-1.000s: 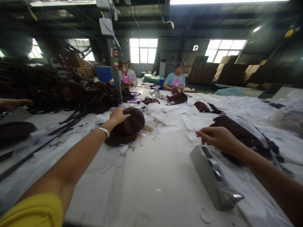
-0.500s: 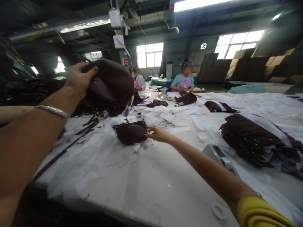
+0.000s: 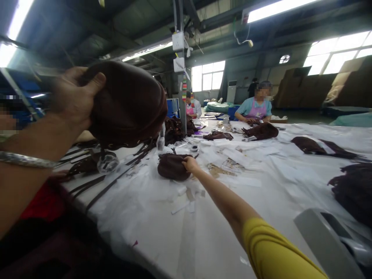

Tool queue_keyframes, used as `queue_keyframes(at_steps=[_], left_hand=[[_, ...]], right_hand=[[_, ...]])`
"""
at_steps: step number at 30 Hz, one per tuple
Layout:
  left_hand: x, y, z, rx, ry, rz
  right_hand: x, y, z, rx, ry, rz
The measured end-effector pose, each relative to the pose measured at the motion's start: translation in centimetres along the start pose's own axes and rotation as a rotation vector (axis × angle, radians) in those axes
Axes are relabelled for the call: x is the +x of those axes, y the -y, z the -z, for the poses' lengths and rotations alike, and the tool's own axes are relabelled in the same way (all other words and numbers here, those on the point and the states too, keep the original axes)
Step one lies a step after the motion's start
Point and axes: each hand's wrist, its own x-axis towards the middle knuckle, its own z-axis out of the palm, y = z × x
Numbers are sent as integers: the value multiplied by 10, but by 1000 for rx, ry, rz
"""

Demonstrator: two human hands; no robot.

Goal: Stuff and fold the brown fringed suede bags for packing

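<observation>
My left hand (image 3: 76, 95) is closed on a dark brown leather bag (image 3: 128, 102), raised above the left of the table. Its rounded base is turned toward me, with small metal eyelets along the lower edge. The thumb presses on the leather; the other fingers are blurred or hidden behind it. On the table, a smaller-looking brown leather bag (image 3: 171, 168) lies with its rounded side toward me. My right hand (image 3: 190, 164) reaches out and pinches that bag's right edge between thumb and fingers.
White sheets and paper scraps cover much of the table (image 3: 162, 232). Long dark straps (image 3: 107, 190) lie at left by a clear tape roll (image 3: 108, 163). A grey device (image 3: 327, 244) stands front right, near a brown bundle (image 3: 353, 190). Two people (image 3: 257, 106) work across the table.
The view has swung left. My right hand, earlier at the edge of the bag on the table, now grips it, and that bag has turned slightly. My left hand still holds its bag up.
</observation>
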Motion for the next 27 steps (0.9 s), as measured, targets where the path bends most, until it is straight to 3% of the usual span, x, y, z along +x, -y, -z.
queue_keyframes(at_steps=[3,6,8,9,12,15,18,22,24,27], left_hand=[[-5,11,-3,32,80,-42],[-15,8,-8,17,167,-33],[-25,0,-14,-68,233,-7],[-31,-4,-19,-125,268,2],[-49,-18,-41,-303,363,12],[-60,-31,-72,-438,436,-8],[-70,-47,-107,-515,440,-80],[-104,-71,-135,-527,460,-145],[-138,-77,-138,-498,526,-132],[-210,-70,-135,-435,696,-77]], right_hand=[[2,19,-4,67,-60,86],[-18,30,18,127,-157,171],[-47,35,48,256,-195,264],[-66,38,67,432,-187,351],[-132,44,124,801,28,480],[-191,48,170,810,139,439],[-229,43,196,771,44,414],[-266,15,192,717,-221,412],[-287,-9,170,698,-332,362],[-320,-57,116,727,-385,196]])
